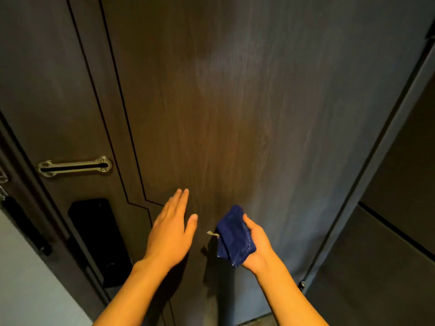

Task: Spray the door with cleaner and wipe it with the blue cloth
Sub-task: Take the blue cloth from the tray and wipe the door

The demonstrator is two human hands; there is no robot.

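Note:
A dark brown wood-grain door [211, 102] fills the view, with faint pale streaks on its upper right part. My right hand [257, 245] grips a folded blue cloth [233, 236] held close to the lower door; a small white tag sticks out of the cloth's left side. My left hand [170, 231] is flat with fingers together, empty, and held just in front of the door left of the cloth. No spray bottle is in view.
A metal swing-bar guard [74, 166] is mounted at the left of the door. A black electronic lock panel [94, 229] sits below it. The door frame and a pale wall [28, 278] are at lower left. Dark cabinet panels [395, 208] stand at right.

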